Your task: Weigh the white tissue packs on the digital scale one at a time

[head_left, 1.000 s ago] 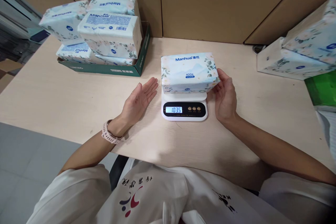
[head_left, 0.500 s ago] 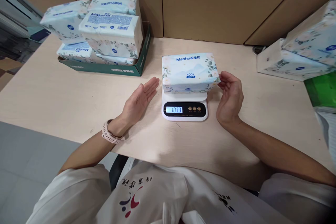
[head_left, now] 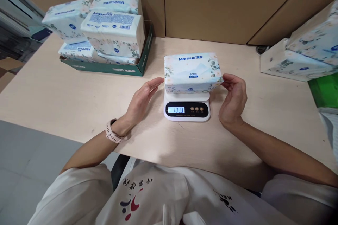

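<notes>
Plainly, in the head view, a pale blue and white, flower-printed block of tissues in soft plastic wrap [head_left: 193, 72] sits flat on a white plastic digital scale [head_left: 187, 96], covering most of its platform, while the lit display reads 103.3. The left hand [head_left: 141, 100], with a pale pink band [head_left: 113, 133] at its wrist, is open, its fingers stretched toward the block's left end; whether the tips touch the wrap is hard to tell. The right hand [head_left: 233, 102] is also open, fingers loosely curled beside the right end, and contact there is equally uncertain; neither hand is gripping. Judging by its look, the block should be light for its bulk, soft and squeezable, hardly fragile, though the smooth film may slide a little and the corners dent under a hard pinch. Both short ends look like the best hold, palms flat and pressing gently inward, lifting straight so that the scale is not dragged. On the light wood-toned table [head_left: 87, 112], similar wrapped packs [head_left: 113, 35] are stacked in a dark green cardboard tray [head_left: 105, 68] at the back left, and more flower-printed packs [head_left: 314, 38] stand at the far right.
</notes>
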`<state>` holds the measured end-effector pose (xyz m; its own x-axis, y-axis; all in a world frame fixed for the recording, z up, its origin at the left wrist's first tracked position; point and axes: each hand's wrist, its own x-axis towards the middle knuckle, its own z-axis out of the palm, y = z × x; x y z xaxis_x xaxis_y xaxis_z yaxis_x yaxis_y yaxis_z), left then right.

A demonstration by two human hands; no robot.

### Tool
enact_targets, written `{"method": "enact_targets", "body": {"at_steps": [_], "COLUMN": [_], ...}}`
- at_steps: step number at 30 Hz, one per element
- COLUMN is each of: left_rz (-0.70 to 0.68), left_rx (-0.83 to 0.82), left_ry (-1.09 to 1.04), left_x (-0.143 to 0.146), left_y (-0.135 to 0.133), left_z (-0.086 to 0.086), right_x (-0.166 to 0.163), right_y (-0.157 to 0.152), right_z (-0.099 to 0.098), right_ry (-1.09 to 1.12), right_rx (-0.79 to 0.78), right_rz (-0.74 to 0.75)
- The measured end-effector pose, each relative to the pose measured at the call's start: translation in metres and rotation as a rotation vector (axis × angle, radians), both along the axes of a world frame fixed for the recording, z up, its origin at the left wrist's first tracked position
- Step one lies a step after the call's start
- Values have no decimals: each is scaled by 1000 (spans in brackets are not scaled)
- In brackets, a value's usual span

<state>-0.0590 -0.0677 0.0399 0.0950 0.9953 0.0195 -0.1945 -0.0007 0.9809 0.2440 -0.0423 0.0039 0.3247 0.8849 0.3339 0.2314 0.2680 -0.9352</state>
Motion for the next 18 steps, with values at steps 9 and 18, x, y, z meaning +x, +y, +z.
{"method": "enact_targets", "body": {"at_steps": [9,18], "left_rz": [-86,-31], "left_rx": [57,271], "left_ry": [132,56], "left_x": [5,1], "left_y": [6,-4], "left_z": [-6,34], "right_x": [5,-31], "right_y": [2,-7], "right_z": [-5,33], "right_ry": [-10,67], "right_rx": [-90,-67], "right_rz": [86,332]}}
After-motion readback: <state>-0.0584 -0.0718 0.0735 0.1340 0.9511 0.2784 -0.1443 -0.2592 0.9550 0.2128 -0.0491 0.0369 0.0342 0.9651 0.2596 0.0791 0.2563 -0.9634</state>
